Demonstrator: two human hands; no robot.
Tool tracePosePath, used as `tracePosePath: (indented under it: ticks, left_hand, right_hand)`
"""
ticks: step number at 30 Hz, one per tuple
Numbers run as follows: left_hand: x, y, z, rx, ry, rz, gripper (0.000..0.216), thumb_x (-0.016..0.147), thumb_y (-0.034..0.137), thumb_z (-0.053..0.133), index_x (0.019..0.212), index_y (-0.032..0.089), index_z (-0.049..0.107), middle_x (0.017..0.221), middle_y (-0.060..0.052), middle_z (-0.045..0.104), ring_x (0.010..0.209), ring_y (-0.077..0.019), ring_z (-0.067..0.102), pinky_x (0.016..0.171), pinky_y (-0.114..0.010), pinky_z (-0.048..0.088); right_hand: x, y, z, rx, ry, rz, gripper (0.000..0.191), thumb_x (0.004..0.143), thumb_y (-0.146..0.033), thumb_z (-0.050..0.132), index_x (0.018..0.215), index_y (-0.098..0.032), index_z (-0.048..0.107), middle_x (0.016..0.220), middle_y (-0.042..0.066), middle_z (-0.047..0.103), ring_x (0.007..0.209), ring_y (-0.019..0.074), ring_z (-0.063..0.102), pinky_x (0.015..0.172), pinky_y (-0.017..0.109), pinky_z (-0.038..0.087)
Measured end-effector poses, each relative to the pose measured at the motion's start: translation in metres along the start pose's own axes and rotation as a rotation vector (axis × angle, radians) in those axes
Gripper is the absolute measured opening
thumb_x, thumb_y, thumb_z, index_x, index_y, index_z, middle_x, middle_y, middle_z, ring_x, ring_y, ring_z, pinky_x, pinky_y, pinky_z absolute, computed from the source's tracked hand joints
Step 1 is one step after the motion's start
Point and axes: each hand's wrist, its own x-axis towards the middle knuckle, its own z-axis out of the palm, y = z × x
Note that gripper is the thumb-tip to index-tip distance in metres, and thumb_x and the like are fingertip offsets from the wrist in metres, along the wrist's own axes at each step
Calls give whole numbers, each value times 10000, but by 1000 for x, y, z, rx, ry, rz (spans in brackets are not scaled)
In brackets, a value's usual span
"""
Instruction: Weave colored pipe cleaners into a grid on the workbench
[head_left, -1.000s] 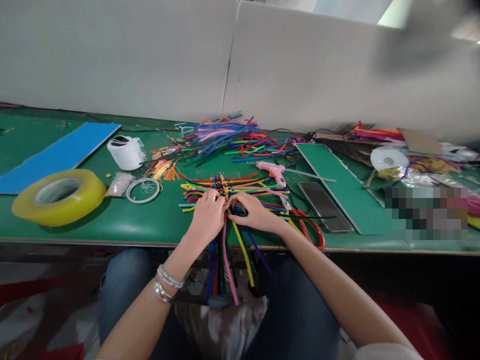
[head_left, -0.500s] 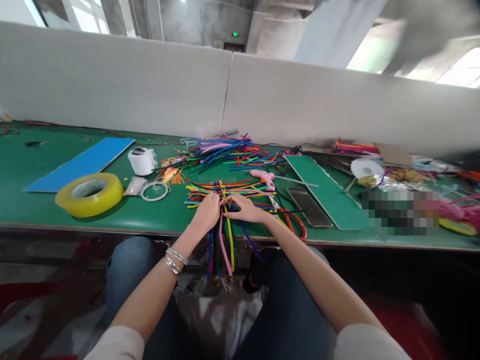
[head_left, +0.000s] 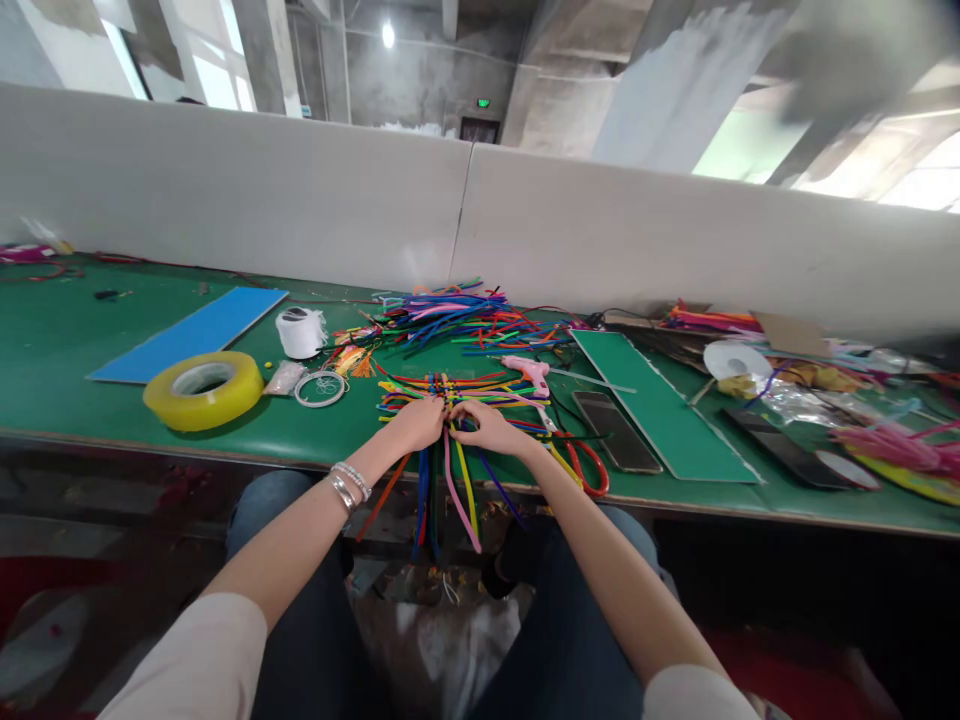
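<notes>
A woven piece of colourful pipe cleaners (head_left: 433, 384) lies near the table's front edge, its strands crossing each other. Several loose ends hang over the edge, among them a pink pipe cleaner (head_left: 459, 495), a yellow one (head_left: 466, 480) and an orange one (head_left: 384, 498). My left hand (head_left: 418, 425) is closed over the weave's near side, its fingertips pressed onto pipe cleaners. Close beside it, my right hand (head_left: 484, 428) pinches at the strands with thumb and forefinger curved together. Exactly which strand each hand grips is hidden by the fingers.
A pink glue gun (head_left: 529, 373), red-handled scissors (head_left: 589, 470) and a phone (head_left: 616, 430) lie to the right, by a green board (head_left: 664, 405). Leftward are yellow tape (head_left: 204, 392), white thread (head_left: 301, 333) and a blue board (head_left: 191, 335). Piled pipe cleaners (head_left: 465, 318) lie behind.
An orange pipe cleaner now hangs out below my left forearm. The hanging pink end has swung rightward. My hands stay together at the weave while the view has shifted slightly.
</notes>
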Motion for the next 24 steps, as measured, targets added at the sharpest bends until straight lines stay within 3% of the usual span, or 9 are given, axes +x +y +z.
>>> tracePosePath:
  ticks: [7, 12, 20, 24]
  left_hand:
    - [-7, 5, 3, -12, 60, -61, 265, 919, 200, 268, 946, 105, 514, 969, -146, 607, 931, -222, 586, 780, -329, 448]
    - [-9, 6, 1, -18, 46, -99, 258, 919, 213, 278, 966, 98, 505, 966, -155, 609, 908, -230, 605, 744, -321, 453]
    - [-11, 6, -7, 4, -34, -181, 268, 919, 260, 268, 951, 137, 504, 984, -141, 624, 910, -252, 622, 716, -332, 456]
    - [-14, 4, -13, -16, -62, -155, 261, 913, 301, 286, 915, 156, 502, 975, -120, 628, 885, -239, 624, 702, -316, 446]
  right_hand:
    - [-4, -8, -3, -19, 4, 16, 338, 712, -367, 648, 985, -193, 551, 936, 33, 584, 872, 179, 540, 788, 328, 418]
    - [-3, -8, -2, -2, 10, -3, 207, 842, -354, 502, 971, -204, 567, 909, 25, 587, 850, 157, 541, 785, 316, 420]
    - [1, -6, 5, -48, 68, -125, 173, 738, -243, 597, 892, -180, 549, 856, 31, 564, 802, 168, 530, 740, 310, 426]
    - [0, -9, 5, -65, 81, -126, 193, 701, -225, 614, 877, -181, 549, 851, 33, 557, 788, 172, 528, 730, 314, 431]
